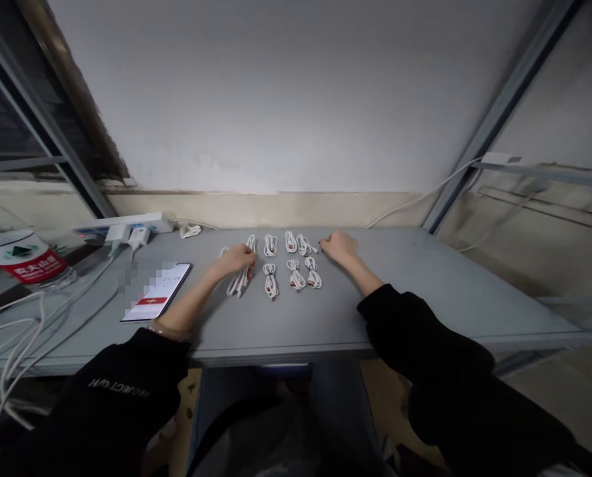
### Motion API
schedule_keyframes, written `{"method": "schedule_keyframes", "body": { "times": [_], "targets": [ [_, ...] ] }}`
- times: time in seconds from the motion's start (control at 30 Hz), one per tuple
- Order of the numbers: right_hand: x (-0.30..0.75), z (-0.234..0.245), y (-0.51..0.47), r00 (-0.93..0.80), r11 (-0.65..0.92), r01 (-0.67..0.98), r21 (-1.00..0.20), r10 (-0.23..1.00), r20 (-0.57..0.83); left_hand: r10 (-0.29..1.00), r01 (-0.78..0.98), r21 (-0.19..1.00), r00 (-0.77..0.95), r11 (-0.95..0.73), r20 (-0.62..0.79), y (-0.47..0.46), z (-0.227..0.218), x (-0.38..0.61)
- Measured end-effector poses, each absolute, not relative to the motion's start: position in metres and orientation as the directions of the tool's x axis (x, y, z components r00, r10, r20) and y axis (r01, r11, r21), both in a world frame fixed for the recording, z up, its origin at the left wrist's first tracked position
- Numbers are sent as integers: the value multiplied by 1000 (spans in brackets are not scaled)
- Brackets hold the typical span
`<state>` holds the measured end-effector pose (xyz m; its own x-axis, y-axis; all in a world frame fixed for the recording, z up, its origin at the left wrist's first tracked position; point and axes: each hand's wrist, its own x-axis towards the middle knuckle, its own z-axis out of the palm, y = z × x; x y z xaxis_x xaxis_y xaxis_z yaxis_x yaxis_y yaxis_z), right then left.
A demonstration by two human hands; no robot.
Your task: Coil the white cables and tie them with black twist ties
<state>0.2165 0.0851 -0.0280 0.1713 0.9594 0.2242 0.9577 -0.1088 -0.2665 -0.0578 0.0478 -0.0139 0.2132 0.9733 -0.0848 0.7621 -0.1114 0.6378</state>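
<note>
Several small white cable bundles (292, 264) lie in two rows at the far middle of the grey table (286, 318). My left hand (237, 257) rests on a longer white cable bundle (240, 281) at the left end of the rows, fingers curled over it. My right hand (340, 246) lies at the right end of the back row, fingertips touching the nearest bundle (306, 246); its fingers look curled, and what they hold, if anything, is too small to see.
A phone (157, 299) with a lit screen lies left of my left arm. A white power strip (124, 225) with plugged chargers sits at the back left, loose white cables (22, 331) trailing off the table. A labelled plastic bottle (20, 260) stands far left.
</note>
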Motion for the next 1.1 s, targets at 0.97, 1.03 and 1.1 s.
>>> {"method": "schedule_keyframes", "body": {
  "times": [0.97, 1.03, 1.1],
  "targets": [
    [205, -26, 77, 128, -44, 954, -296, 955, 269, 922, 815, 454, 236, -360, 307, 32, -21, -36],
    [204, -25, 76, 117, -33, 955, -294, 955, 272, 924, 788, 496, 239, -364, 298, 33, -24, -36],
    [203, -25, 76, 108, -23, 956, -294, 955, 278, 927, 770, 526, 235, -360, 290, 34, -26, -36]
  ]
}}
